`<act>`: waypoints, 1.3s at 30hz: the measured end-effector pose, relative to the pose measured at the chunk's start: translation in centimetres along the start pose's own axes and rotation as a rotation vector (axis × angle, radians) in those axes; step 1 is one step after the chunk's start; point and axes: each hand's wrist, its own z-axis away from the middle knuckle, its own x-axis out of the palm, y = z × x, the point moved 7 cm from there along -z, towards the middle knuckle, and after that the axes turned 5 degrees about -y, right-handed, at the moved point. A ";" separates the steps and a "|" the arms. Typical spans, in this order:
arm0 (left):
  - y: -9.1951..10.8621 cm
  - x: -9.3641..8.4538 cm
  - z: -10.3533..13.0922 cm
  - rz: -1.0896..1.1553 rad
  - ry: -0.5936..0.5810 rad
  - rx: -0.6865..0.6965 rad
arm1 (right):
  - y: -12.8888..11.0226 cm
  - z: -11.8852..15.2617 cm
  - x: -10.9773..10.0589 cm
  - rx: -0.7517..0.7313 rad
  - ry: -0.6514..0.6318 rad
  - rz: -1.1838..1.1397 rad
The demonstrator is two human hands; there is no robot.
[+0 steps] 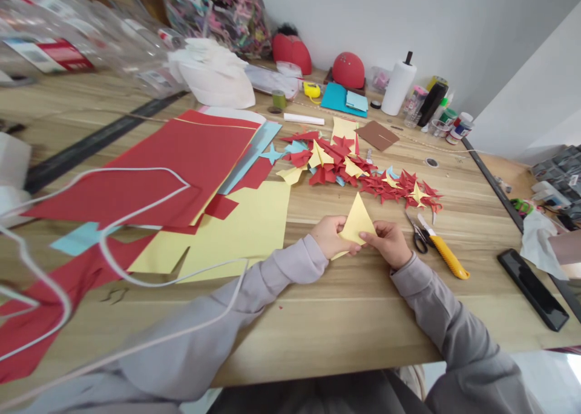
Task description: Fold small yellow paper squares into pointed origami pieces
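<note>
A yellow folded paper (357, 219), pointed at the top, is held between both hands above the wooden table. My left hand (331, 237) grips its left edge, fingers partly behind it. At its lower right, my right hand (389, 243) pinches it, thumb on the front. Just beyond lies a heap of folded red paper stars (333, 157) with some yellow and blue ones among them. To the right of my right hand are black-handled scissors (420, 239) and a yellow utility knife (449, 258).
Red sheets (158, 166) and yellow sheets (245, 226) lie at left, with a white cord (136, 170) looping across. A black phone (533, 288) rests at right. Bottles, a paper roll (399, 88) and red pincushions (348, 70) stand at the back.
</note>
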 end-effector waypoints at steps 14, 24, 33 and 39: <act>-0.4 -0.3 -0.1 -0.073 0.004 -0.034 | 0.0 -0.1 -0.3 0.025 0.071 -0.074; -0.7 -0.4 0.2 -0.223 0.023 -0.119 | 0.1 0.1 -0.9 0.031 0.144 -0.122; -1.1 -0.8 -0.1 -0.063 -0.056 -0.178 | 1.4 0.1 -1.7 0.086 0.247 -0.301; -0.9 -1.0 -0.1 -0.045 -0.006 -0.165 | 1.3 0.0 -1.7 0.073 0.231 -0.341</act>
